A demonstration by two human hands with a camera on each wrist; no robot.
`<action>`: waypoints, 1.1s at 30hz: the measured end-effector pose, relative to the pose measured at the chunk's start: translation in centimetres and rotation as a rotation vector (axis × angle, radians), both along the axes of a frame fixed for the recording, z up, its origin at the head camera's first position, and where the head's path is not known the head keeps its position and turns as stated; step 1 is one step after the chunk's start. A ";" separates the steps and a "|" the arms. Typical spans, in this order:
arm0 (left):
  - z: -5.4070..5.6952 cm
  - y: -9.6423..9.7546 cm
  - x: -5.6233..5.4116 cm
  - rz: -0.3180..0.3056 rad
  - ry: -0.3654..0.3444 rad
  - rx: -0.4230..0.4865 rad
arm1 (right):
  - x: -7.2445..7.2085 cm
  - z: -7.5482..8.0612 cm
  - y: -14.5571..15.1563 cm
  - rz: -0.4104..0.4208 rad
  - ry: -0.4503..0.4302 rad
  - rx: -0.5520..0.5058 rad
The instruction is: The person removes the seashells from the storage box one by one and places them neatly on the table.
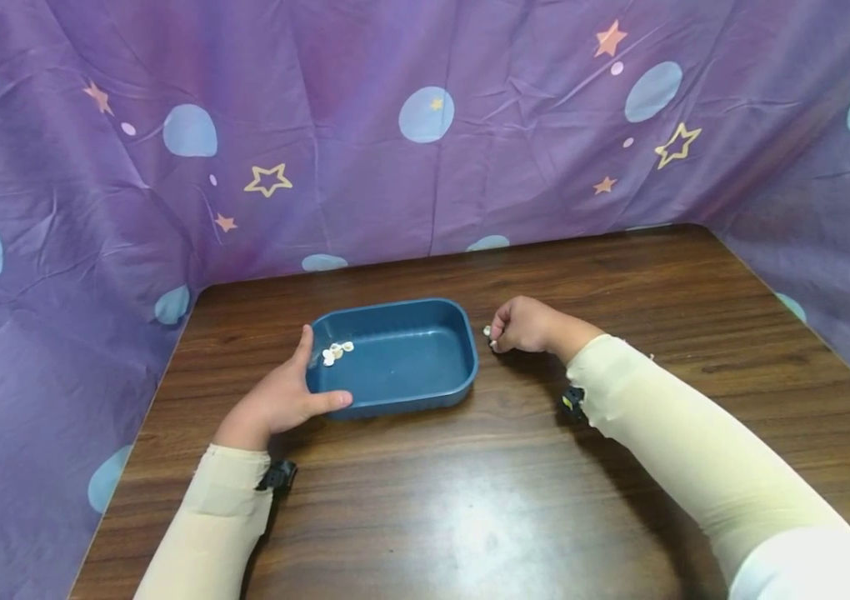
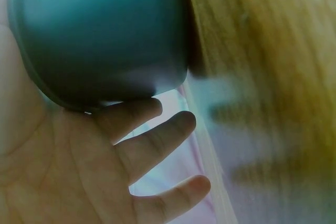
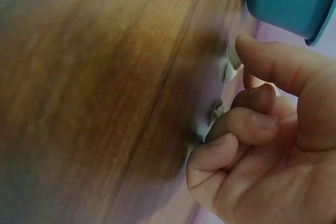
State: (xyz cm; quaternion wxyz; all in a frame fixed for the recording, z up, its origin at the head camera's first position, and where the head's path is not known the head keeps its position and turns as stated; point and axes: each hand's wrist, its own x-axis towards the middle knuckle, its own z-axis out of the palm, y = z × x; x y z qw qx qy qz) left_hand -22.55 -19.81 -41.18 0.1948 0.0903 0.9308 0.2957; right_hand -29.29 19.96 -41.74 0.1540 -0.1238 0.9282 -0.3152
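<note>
A blue rectangular tray sits on the table, with several small white shell-like pieces at the left end of its floor. My left hand spans that end, thumb over the near rim and index finger along the far left corner. In the left wrist view its other fingers stretch out straight beneath the tray wall. Just right of the tray, my right hand pinches a whitish shell-like piece at thumb and fingertip, low over the wood. Similar pieces lie on the table close by its fingers.
The brown wooden table extends around the tray. A purple curtain with stars and planets hangs behind it and along both sides. Dark wrist cameras are strapped under the sleeves.
</note>
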 end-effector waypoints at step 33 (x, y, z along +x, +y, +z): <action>-0.4 -0.3 -0.2 -0.002 0.021 0.012 | -0.3 4.8 -8.9 0.067 0.237 -0.193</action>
